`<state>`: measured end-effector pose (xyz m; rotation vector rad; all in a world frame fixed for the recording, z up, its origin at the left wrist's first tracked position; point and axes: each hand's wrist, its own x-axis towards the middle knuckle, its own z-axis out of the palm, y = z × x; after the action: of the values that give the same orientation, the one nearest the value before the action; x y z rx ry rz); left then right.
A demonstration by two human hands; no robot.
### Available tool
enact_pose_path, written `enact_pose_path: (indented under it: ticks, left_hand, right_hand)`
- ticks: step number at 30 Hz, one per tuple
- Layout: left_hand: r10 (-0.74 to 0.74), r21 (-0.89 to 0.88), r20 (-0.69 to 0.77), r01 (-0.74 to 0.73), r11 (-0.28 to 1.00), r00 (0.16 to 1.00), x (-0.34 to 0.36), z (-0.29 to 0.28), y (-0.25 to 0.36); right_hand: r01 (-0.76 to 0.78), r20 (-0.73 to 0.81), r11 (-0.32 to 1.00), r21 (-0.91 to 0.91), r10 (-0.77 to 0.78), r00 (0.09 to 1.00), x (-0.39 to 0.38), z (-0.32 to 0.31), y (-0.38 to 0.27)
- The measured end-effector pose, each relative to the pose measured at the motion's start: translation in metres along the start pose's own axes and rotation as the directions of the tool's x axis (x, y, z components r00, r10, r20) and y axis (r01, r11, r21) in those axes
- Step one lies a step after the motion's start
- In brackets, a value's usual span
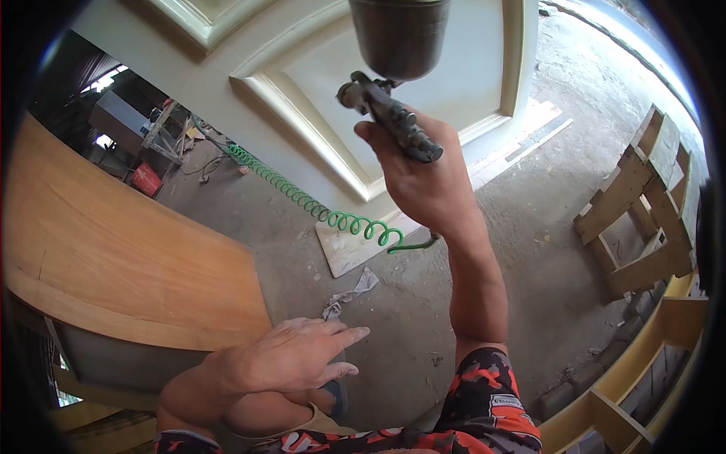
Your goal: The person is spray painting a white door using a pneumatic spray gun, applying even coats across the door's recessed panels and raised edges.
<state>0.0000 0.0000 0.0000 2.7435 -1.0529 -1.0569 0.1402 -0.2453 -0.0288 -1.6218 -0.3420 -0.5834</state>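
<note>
My right hand (pixel 423 174) is wrapped round a metal spray gun (pixel 397 121) with a dark grey cup (pixel 397 38) on top, raised in front of a white panelled door (pixel 295 53). A green coiled air hose (pixel 355 223) runs from below that hand toward the back left. My left hand (pixel 295 352) hangs low above my bent leg (pixel 272 416), fingers apart and holding nothing, palm turned down. A crumpled pale rag (pixel 363 284) lies on the floor beyond it, and a pale board (pixel 340 253) is under the hose.
A curved wooden panel (pixel 128 250) occupies the left side. Behind it are a red bucket (pixel 147 178) and a cluttered workbench (pixel 170 144). Slatted wooden pallets (pixel 643 204) stand at the right, above yellowish wooden frames (pixel 631 371). Flat strips (pixel 541 144) lie by the door's base.
</note>
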Motion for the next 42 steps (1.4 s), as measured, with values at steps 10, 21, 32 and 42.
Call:
enact_pose_path:
  ticks: [10,21,32,42]
  left_hand:
    - [-0.025,-0.009,0.009,0.025,1.0,1.0,-0.005,-0.002,0.004]
    - [-0.013,0.006,0.002,0.013,1.0,1.0,-0.011,-0.001,0.001]
    - [-0.009,-0.004,-0.011,0.009,1.0,1.0,-0.015,0.002,0.0]
    - [-0.015,-0.013,-0.014,0.015,1.0,1.0,-0.019,0.001,-0.001]
  right_hand:
    - [-0.067,0.175,0.986,0.15,0.04,0.984,-0.002,-0.007,-0.02]
    - [-0.026,-0.233,0.995,-0.097,0.003,0.973,0.006,-0.019,-0.009]
    - [-0.001,-0.226,0.998,-0.063,-0.013,0.974,0.006,-0.004,-0.022]
    - [0.002,0.061,0.982,0.189,-0.014,0.998,-0.003,0.006,-0.032]
